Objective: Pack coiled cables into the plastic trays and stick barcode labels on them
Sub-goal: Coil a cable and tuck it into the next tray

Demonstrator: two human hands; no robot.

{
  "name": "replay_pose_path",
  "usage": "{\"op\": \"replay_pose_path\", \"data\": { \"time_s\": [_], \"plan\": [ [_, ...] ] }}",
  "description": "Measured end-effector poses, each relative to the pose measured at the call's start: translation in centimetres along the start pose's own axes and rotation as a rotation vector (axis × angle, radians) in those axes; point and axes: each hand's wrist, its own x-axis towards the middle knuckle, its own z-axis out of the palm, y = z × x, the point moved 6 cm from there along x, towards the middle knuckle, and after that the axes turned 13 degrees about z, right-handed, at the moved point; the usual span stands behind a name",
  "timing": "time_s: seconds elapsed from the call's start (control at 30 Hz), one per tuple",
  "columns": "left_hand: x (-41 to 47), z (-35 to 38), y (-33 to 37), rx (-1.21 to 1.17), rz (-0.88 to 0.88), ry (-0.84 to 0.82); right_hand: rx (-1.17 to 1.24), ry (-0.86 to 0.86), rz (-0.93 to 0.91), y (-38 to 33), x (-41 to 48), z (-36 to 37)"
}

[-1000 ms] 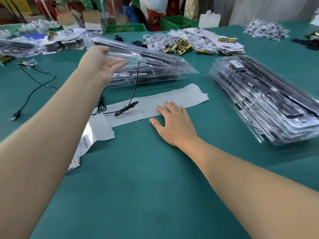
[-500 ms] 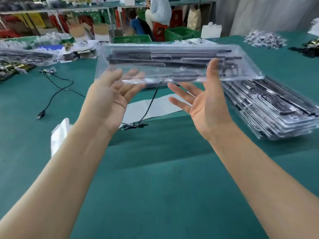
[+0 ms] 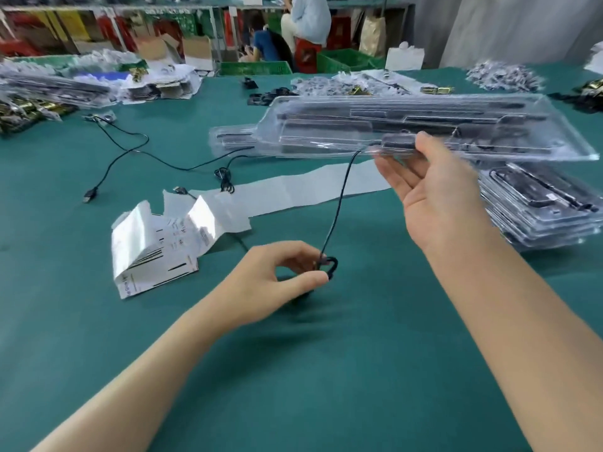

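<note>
My right hand holds a long clear plastic tray by its near edge, lifted above the green table; dark parts lie in its recesses. A thin black cable hangs from the tray down to a small coiled bundle that my left hand pinches between thumb and fingers just above the table. A sheet of barcode labels lies crumpled to the left, with a long white backing strip beyond it.
A stack of filled clear trays sits at the right, another stack behind the lifted tray. A loose black cable with a USB plug lies at the left. Piles of parts and packaging line the far edge; people sit beyond.
The tray was held up by both hands; now only my right hand holds it, shifted right. My left hand has dropped and taken hold of the coiled cable end.
</note>
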Motion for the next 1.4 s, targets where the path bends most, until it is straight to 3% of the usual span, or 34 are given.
{"op": "replay_pose_path", "data": {
  "time_s": [0.27, 0.4, 0.67, 0.77, 0.87, 0.93, 1.0, 1.07, 1.13, 1.23, 1.4],
  "plan": [
    [-1.0, 0.7, -1.6, 0.020, 0.005, -0.194, -0.153, 0.033, 0.115, 4.0, 0.1, -2.6],
    [-1.9, -0.6, -2.5, -0.051, 0.007, -0.122, -0.195, 0.080, 0.216, 8.3, -0.3, -4.3],
    [-2.2, -1.2, -2.7, 0.206, -0.021, 0.132, -0.192, 0.007, 0.476, 12.2, -0.8, -5.1],
    [-2.3, -0.5, -2.6, 0.280, -0.025, 0.117, -0.313, -0.026, 0.598, 11.6, -1.5, -6.1],
    [-2.5, -0.8, -2.7, 0.364, -0.057, 0.107, -0.689, -0.091, 0.656, 9.6, -2.7, -7.9],
    [-2.5, -1.0, -2.7, 0.459, -0.069, 0.077, -1.055, -0.071, 0.504, 7.9, -3.2, -8.7],
    [-2.6, -1.3, -2.7, 0.545, -0.082, 0.072, -1.331, -0.057, 0.159, 6.2, -3.1, -7.8],
    [-2.6, -1.6, -2.5, 0.587, -0.099, 0.087, -1.448, -0.079, -0.209, 5.4, -3.0, -5.7],
    [-2.7, -2.0, -2.5, 0.611, -0.124, 0.097, -1.495, -0.144, -0.426, 6.2, -2.5, -3.2],
    [-2.9, -2.6, -2.7, 0.643, -0.171, 0.091, -1.625, -0.206, -0.517, 8.5, -0.3, -0.6],
    [-3.2, -3.8, -3.0, 0.739, -0.247, 0.120, -1.914, -0.296, -0.470, 12.8, 2.0, -0.3]
  ]
}}
